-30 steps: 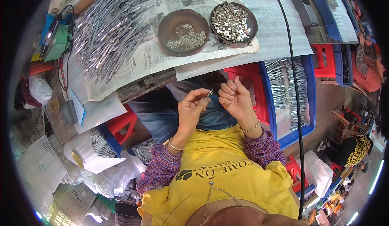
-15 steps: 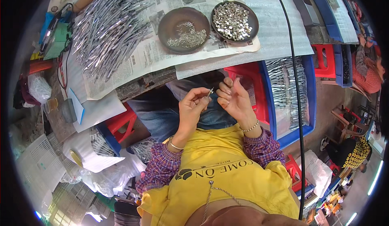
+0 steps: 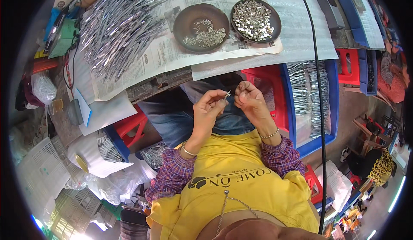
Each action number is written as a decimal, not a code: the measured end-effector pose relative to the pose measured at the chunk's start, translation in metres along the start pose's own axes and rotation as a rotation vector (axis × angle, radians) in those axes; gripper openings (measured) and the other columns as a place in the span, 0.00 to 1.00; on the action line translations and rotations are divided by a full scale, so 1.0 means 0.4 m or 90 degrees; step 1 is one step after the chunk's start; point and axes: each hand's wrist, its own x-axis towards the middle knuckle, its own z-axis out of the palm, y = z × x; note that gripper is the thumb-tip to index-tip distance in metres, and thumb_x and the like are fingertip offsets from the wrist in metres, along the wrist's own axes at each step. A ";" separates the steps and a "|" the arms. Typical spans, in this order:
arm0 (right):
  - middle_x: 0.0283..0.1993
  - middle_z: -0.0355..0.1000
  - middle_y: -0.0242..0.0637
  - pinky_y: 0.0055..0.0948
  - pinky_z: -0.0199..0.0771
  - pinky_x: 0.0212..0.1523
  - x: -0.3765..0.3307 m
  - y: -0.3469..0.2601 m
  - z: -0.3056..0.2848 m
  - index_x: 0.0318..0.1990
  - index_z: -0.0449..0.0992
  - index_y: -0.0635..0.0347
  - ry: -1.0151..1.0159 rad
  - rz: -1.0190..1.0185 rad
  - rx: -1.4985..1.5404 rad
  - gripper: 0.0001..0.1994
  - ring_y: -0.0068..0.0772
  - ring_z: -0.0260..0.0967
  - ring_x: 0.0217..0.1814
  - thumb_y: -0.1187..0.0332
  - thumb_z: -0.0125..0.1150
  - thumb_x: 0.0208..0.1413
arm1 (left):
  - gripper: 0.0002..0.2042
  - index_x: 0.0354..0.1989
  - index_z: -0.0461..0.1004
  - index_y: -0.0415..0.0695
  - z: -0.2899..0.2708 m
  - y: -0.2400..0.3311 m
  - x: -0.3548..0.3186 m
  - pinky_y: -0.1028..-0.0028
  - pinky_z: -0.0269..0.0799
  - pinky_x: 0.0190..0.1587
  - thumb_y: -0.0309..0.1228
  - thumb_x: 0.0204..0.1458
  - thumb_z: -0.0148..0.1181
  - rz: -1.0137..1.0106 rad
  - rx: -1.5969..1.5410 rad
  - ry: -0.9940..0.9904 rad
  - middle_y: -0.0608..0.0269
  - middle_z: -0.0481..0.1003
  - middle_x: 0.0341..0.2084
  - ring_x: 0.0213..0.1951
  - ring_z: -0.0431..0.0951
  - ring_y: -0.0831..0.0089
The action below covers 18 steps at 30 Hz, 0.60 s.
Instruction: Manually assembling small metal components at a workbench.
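My left hand (image 3: 209, 108) pinches a small thin metal piece (image 3: 226, 95) between thumb and fingertips, held over my lap. My right hand (image 3: 249, 100) is close beside it, fingers curled, fingertips near the piece's tip; whether it holds something tiny I cannot tell. Both hands sit just below the table's front edge. On the newspaper above stand two round dark dishes: the left dish (image 3: 189, 18) holds small silver pins, the right dish (image 3: 266, 35) is full of small shiny round bits.
A big heap of thin silver rods (image 3: 120, 25) lies on newspaper at the table's left. A blue crate (image 3: 331, 106) with more silver rods is at my right. A black cable (image 3: 316, 89) runs down the right side. Red stools, bags and white trays lie left.
My hands have stayed close together over my lap, shifting only slightly; the left fingers keep pinching the small metal piece.
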 end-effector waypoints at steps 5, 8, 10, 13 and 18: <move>0.29 0.62 0.24 0.13 0.56 0.26 -0.004 0.008 -0.005 0.38 0.69 0.59 0.047 -0.027 -0.179 0.11 0.13 0.57 0.26 0.74 0.63 0.46 | 0.09 0.40 0.71 0.39 -0.004 0.005 0.001 0.86 0.57 0.25 0.22 0.51 0.54 0.000 -0.004 0.007 0.66 0.73 0.27 0.23 0.65 0.85; 0.28 0.62 0.22 0.12 0.56 0.26 -0.007 0.007 -0.009 0.37 0.70 0.60 0.059 -0.027 -0.313 0.10 0.10 0.56 0.26 0.74 0.62 0.47 | 0.09 0.40 0.71 0.39 -0.004 0.005 0.002 0.87 0.57 0.23 0.20 0.50 0.55 -0.001 -0.014 0.017 0.67 0.73 0.26 0.22 0.64 0.87; 0.28 0.62 0.21 0.12 0.56 0.26 -0.007 0.009 -0.004 0.37 0.70 0.60 0.065 -0.019 -0.375 0.09 0.09 0.56 0.27 0.74 0.60 0.48 | 0.09 0.40 0.71 0.39 -0.005 0.003 0.003 0.87 0.57 0.23 0.20 0.50 0.54 0.000 -0.025 0.017 0.67 0.73 0.27 0.22 0.64 0.87; 0.28 0.62 0.22 0.14 0.58 0.26 -0.005 0.015 0.015 0.36 0.70 0.61 0.088 -0.051 -0.443 0.05 0.10 0.56 0.27 0.76 0.55 0.52 | 0.09 0.40 0.71 0.39 -0.011 0.000 0.004 0.87 0.57 0.23 0.20 0.50 0.54 0.005 -0.018 0.017 0.66 0.73 0.27 0.22 0.64 0.87; 0.28 0.63 0.34 0.21 0.61 0.29 0.003 0.020 0.007 0.32 0.69 0.65 0.012 -0.207 -0.764 0.04 0.25 0.61 0.28 0.81 0.50 0.48 | 0.09 0.41 0.71 0.40 -0.015 0.002 0.005 0.86 0.57 0.25 0.23 0.51 0.55 0.007 -0.012 0.006 0.65 0.72 0.27 0.23 0.65 0.85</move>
